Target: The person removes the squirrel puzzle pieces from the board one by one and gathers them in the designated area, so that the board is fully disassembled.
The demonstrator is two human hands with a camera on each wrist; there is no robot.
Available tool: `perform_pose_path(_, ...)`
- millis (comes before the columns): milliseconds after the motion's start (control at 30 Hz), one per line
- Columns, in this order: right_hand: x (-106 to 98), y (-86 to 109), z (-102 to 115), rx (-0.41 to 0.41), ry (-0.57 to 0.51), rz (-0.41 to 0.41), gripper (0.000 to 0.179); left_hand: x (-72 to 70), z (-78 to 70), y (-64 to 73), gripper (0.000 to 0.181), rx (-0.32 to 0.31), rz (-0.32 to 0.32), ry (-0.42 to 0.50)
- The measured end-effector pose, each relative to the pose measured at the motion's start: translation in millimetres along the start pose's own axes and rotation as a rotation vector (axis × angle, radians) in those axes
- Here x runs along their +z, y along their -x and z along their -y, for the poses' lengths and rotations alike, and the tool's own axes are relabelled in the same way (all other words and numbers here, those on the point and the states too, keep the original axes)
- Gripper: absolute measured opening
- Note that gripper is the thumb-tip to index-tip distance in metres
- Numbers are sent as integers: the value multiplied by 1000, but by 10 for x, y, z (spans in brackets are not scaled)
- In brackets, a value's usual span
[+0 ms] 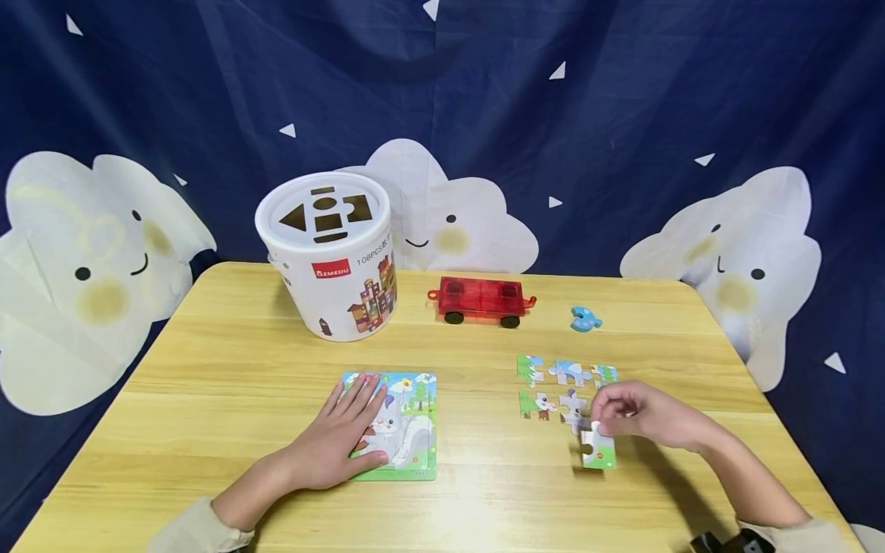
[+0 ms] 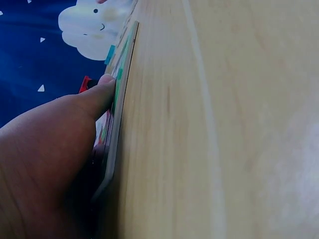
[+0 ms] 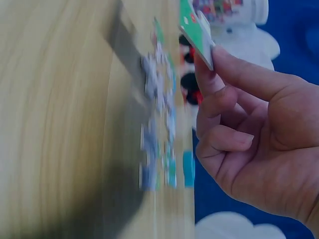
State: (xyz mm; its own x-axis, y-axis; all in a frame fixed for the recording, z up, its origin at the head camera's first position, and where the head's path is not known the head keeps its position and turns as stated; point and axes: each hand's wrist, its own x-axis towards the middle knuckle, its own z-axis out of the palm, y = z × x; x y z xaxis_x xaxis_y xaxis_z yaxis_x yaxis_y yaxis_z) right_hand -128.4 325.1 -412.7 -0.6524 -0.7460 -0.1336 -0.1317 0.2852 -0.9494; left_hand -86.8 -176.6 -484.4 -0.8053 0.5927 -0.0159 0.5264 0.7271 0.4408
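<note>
My left hand (image 1: 333, 449) rests flat on the left part of a squirrel picture puzzle board (image 1: 419, 453), fingers straight and covering some of the picture. In the left wrist view, the thumb of the left hand (image 2: 55, 144) lies along the upper face of the thin board (image 2: 119, 94). Between thumb and fingertips, my right hand (image 1: 650, 418) pinches a white and green puzzle piece (image 1: 601, 455) just above the table. The right wrist view shows that puzzle piece (image 3: 197, 32) tilted, with the other fingers curled. Several loose puzzle pieces (image 1: 569, 372) lie beside the right hand.
A white bucket (image 1: 332, 269) with shape holes in its lid stands at the back left of the wooden table (image 1: 477, 438). Right of it is a red toy wagon (image 1: 480, 298), then a small blue toy piece (image 1: 585, 319). A dark cloud-patterned curtain (image 1: 484, 100) hangs behind.
</note>
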Motion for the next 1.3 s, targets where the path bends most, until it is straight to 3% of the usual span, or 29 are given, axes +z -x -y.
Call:
perform_pose_path(300,-175,318,-208,2,-48,27,7,13,6,7,91,65,-60,1)
perform_pose_path(500,-210,407,-320,3,-8,17,7,29,32,14,90,93,-80,1)
perform_pose_path(700,-204,436,-388,-10,48,-14,8,20,26,12,91,80,-67,-17)
perform_pose_path(933,-211,480,-392,13,134,-69,10,-88,-76,3,89,18,10,30)
perform_pose_path(1300,-108,329,-218,-23,301,-141,14,2,36,3,75,56,-41,28)
